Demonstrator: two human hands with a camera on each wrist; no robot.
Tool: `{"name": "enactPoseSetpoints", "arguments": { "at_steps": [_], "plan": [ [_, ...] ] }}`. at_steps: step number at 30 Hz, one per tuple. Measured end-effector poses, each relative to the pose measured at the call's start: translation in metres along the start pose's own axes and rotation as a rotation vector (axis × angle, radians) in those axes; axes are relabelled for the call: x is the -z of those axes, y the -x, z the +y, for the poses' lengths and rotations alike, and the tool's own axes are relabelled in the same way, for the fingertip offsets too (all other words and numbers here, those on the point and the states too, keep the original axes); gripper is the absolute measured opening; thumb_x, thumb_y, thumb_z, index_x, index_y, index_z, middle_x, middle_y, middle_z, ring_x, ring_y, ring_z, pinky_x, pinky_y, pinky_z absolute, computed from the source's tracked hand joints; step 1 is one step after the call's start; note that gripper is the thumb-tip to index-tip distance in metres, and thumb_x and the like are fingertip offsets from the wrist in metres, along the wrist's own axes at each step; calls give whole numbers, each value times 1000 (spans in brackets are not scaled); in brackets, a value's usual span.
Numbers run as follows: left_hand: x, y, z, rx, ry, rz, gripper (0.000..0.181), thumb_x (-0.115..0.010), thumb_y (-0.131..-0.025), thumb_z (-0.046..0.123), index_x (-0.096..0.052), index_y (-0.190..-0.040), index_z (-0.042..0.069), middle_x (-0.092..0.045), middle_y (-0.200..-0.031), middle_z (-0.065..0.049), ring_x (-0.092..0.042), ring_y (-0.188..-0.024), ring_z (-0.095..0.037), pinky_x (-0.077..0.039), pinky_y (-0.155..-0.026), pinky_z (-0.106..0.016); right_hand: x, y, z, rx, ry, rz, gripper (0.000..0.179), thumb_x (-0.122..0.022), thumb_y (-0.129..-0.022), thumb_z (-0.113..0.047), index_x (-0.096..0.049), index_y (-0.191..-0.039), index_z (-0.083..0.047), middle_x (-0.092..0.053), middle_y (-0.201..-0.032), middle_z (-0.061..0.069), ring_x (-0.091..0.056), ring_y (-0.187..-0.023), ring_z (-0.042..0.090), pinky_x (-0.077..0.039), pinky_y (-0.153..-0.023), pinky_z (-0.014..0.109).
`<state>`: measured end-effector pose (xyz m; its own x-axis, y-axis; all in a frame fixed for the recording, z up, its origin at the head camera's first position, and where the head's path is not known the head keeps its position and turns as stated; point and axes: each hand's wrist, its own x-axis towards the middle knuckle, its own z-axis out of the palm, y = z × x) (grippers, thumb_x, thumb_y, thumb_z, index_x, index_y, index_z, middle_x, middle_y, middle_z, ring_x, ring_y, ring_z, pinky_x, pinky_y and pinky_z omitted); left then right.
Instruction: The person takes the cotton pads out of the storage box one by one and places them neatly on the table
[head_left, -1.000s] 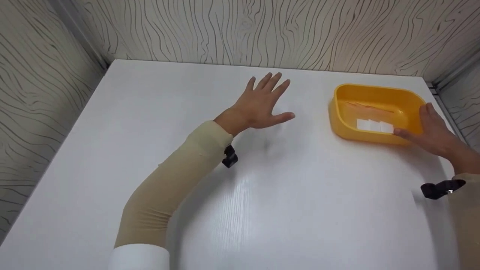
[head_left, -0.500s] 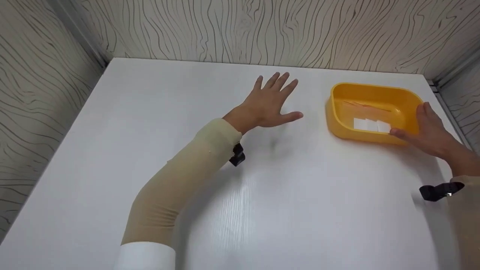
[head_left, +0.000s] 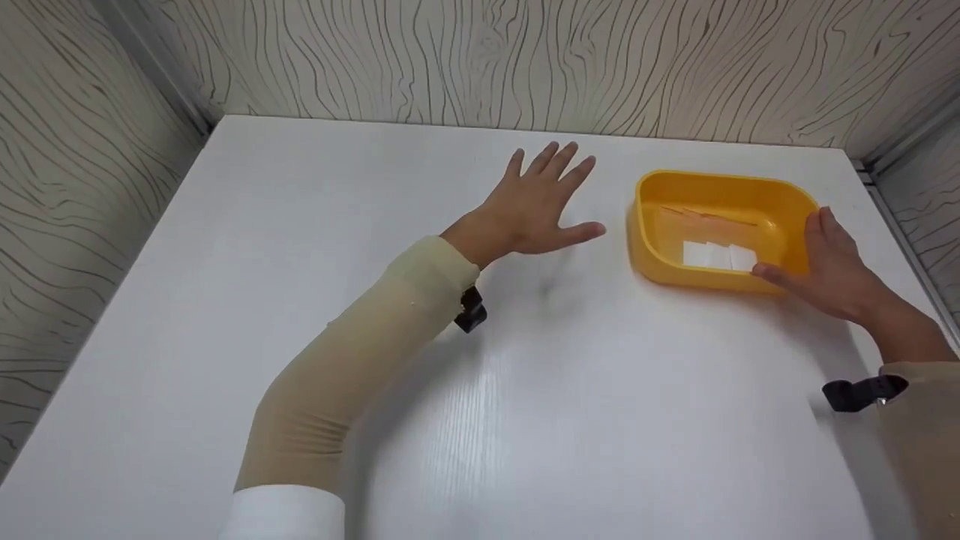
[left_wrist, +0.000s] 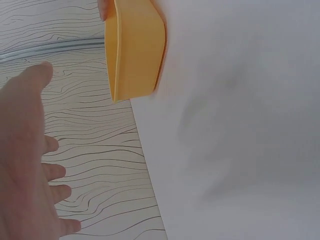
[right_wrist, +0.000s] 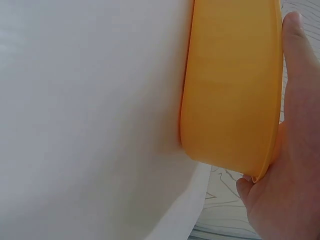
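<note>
A yellow rectangular bin (head_left: 697, 279) with rounded corners stands on the table at the right in the head view. Three small white pieces (head_left: 718, 256) lie inside, with thin reddish strip-like things (head_left: 709, 217) behind them; their kind is unclear. My right hand (head_left: 840, 274) rests against the bin's right end, its fingers fairly straight at the rim and the thumb at the near edge. In the right wrist view the thumb lies along the rim. My left hand (head_left: 529, 214) hovers over the table left of the bin, fingers spread, holding nothing.
The white table (head_left: 600, 420) carries the bin near its back right corner. Panels with a wood-line pattern (head_left: 480, 67) stand behind the table and at both sides. A black camera mount (head_left: 862, 394) sits at my right wrist.
The bin has slid left with my right hand against it, mostly in the last half second. My left hand shifted slightly right at first, then stayed nearly still.
</note>
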<state>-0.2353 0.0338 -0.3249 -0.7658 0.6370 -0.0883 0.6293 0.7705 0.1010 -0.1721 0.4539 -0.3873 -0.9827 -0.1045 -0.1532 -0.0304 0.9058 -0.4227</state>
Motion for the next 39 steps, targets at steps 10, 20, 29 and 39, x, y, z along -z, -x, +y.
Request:
{"name": "enactPoseSetpoints", "arguments": {
  "at_steps": [10, 20, 29, 39],
  "plan": [
    [2, 4, -2, -8, 22, 4, 90, -28, -97, 76, -2, -165, 24, 2, -171, -6, 3, -157, -26, -1, -123, -58, -13, 4, -29, -4, 15, -52, 117, -56, -99, -57, 26, -148, 11, 34, -156, 32, 23, -145, 54, 3, -116, 69],
    [6, 9, 1, -19, 31, 12, 91, -28, -96, 77, -3, -165, 23, 1, -171, -6, 2, -157, -27, -1, -123, -58, -23, 10, -52, 17, 40, -61, 117, -57, -99, -56, 24, -148, 13, 32, -156, 33, 22, -146, 54, 0, -116, 69],
    [11, 9, 9, -49, 36, 27, 92, -28, -96, 78, -4, -165, 22, 1, -171, -6, 1, -157, -26, -2, -124, -57, -29, 16, -60, 30, 37, -66, 118, -58, -98, -57, 23, -149, 13, 33, -156, 32, 22, -146, 53, -2, -114, 72],
    [14, 5, 17, -50, 104, 21, 90, -29, -96, 77, -4, -165, 24, 0, -172, -2, 1, -157, -22, -3, -125, -52, -31, 17, -62, 49, 45, -63, 119, -58, -99, -56, 23, -147, 16, 34, -155, 33, 25, -145, 53, 4, -116, 69]
  ]
}}
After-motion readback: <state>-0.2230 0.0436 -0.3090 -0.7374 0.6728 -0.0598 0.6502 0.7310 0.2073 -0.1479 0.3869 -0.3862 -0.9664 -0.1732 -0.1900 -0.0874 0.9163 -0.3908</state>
